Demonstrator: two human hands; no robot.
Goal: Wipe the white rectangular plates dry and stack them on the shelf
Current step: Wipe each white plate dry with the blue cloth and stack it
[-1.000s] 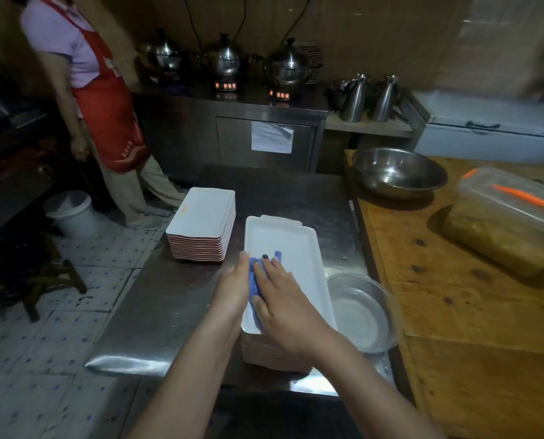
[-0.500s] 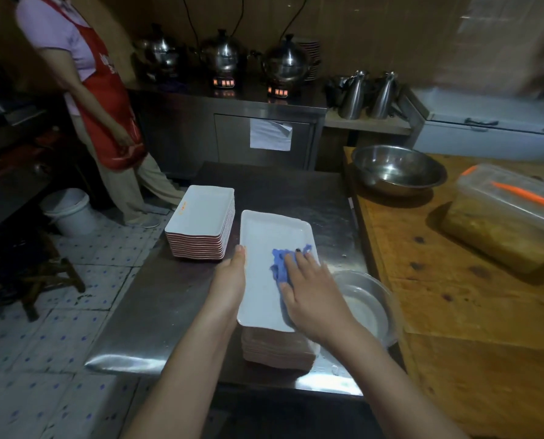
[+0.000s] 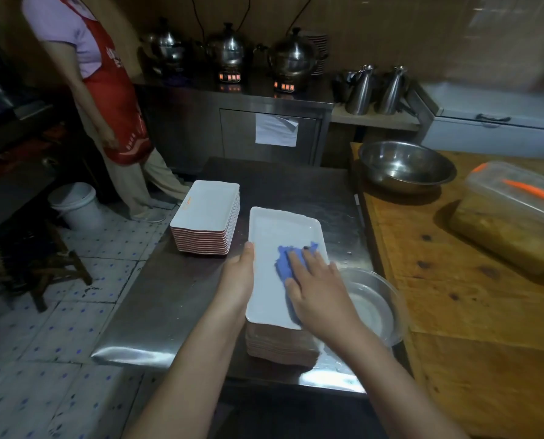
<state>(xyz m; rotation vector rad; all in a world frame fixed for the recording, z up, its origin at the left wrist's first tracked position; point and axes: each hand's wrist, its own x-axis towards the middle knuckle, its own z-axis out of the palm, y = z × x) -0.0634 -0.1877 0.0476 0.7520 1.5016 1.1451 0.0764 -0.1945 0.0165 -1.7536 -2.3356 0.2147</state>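
Two hands apart | left hand [image 3: 237, 277] grips plate [image 3: 273, 226] edge | right hand [image 3: 321, 289] presses cloth [image 3: 284, 261] (blue) flat

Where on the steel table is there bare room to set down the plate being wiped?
Bare steel table lies left of the near stack, nearer than the far stack; another patch lies beyond the top plate, toward the far edge. The right side is crowded: the clear bowl sits close beside the near stack, by the wooden counter.
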